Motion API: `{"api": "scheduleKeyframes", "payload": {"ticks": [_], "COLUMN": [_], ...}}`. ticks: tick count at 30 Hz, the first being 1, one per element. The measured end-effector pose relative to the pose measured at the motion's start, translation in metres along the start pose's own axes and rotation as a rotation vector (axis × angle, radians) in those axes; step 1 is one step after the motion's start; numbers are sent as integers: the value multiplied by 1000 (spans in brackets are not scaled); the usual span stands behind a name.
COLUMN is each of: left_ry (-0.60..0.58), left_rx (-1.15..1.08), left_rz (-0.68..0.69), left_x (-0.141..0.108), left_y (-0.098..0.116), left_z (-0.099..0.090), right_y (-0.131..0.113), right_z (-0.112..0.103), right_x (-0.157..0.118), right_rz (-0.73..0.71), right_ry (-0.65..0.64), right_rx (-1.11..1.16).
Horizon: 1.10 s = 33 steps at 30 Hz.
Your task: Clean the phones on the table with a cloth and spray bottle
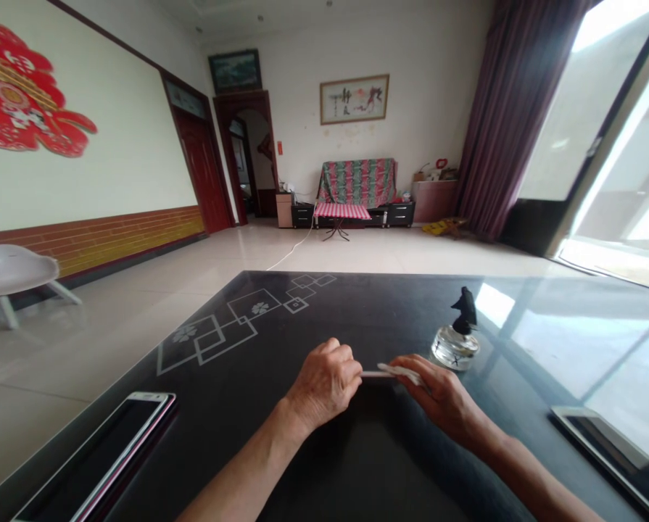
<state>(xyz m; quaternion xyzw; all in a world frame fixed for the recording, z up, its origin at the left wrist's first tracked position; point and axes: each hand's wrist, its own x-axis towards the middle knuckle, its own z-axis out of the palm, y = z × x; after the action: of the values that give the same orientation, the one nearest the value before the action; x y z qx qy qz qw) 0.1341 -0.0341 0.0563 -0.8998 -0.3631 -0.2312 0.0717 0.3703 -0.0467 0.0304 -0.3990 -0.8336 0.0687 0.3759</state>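
Note:
My left hand (pixel 329 380) is closed round one end of a thin pale object (pixel 375 374), held above the dark tabletop. Only a narrow strip of that object shows between my hands, so its kind cannot be told. In my right hand (pixel 433 388) a folded white wipe (pixel 405 373) is pinched against the object's other end. Just beyond my right hand, a clear spray bottle (pixel 455 348) with a black trigger head stands upright on the table.
The glossy black table (pixel 357 312) has a pattern of grey squares at left. A white-edged phone (pixel 101 453) lies at left, and a white-framed tablet (pixel 618 449) at right. A white chair (pixel 17 268) stands on the floor beyond the table's left edge.

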Motion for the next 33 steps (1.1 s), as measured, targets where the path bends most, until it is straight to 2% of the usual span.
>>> {"api": "scheduleKeyframes", "payload": {"ticks": [7, 12, 16, 23, 26, 29, 33], "left_ry": [-98, -78, 11, 291, 358, 406, 409], "left_rx": [109, 51, -79, -434, -513, -546, -551], "left_rz": [-5, -47, -84, -176, -204, -207, -201], "left_x": [18, 19, 17, 2, -8, -15, -18], "left_y": [15, 15, 9, -8, -16, -23, -26], "left_z": [2, 8, 8, 2, 3, 6, 7], "right_y": [8, 11, 2, -29, -28, -24, -24], "right_z": [3, 4, -3, -23, -21, -13, -1], "right_x": [0, 1, 13, 37, 31, 21, 15], "right_rz": [44, 78, 76, -10, -26, -31, -53], "right_ry": [19, 21, 52, 119, 178, 302, 410], "right_rx": [46, 79, 77, 99, 83, 51, 11]}}
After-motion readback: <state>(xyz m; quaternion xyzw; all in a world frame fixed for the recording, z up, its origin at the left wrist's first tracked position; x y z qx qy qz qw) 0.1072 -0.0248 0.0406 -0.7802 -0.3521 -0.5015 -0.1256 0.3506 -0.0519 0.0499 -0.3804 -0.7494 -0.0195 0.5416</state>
